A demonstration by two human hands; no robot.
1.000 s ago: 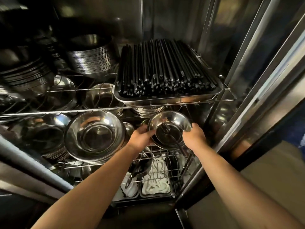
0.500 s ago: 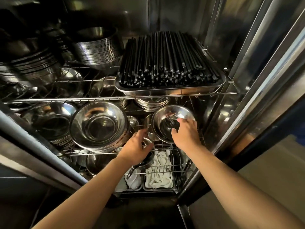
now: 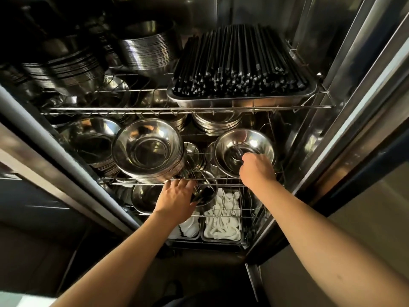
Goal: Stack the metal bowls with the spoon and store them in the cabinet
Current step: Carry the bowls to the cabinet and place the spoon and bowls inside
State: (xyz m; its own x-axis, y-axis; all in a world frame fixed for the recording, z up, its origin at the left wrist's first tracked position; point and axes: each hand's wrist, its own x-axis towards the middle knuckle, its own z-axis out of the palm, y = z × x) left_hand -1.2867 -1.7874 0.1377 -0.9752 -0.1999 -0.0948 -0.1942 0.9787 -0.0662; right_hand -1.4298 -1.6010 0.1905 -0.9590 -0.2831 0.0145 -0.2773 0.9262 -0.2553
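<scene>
A stack of metal bowls [image 3: 261, 140] sits at the right of the cabinet's middle wire shelf [image 3: 137, 183]. A dark spoon [image 3: 235, 154] lies inside the top bowl. My right hand [image 3: 257, 172] reaches over the bowl's near rim, with its fingertips pinched on the spoon's handle. Lower and to the left, my left hand [image 3: 177, 199] is off the bowls. Its fingers lie loosely apart against the shelf's front rail, beside a small dark pan [image 3: 207, 193].
A tray of black chopsticks [image 3: 239, 69] fills the top shelf's right side. Stacked metal bowls [image 3: 146, 49] stand at the top left, and a larger bowl stack [image 3: 148, 149] at mid-left. Trays of white spoons [image 3: 221, 220] lie below. The cabinet's steel frame [image 3: 354, 107] borders the right.
Both hands carried the bowls with the spoon onto the middle shelf. My left hand then let go and dropped to the front rail. My right hand moved from the rim into the bowl.
</scene>
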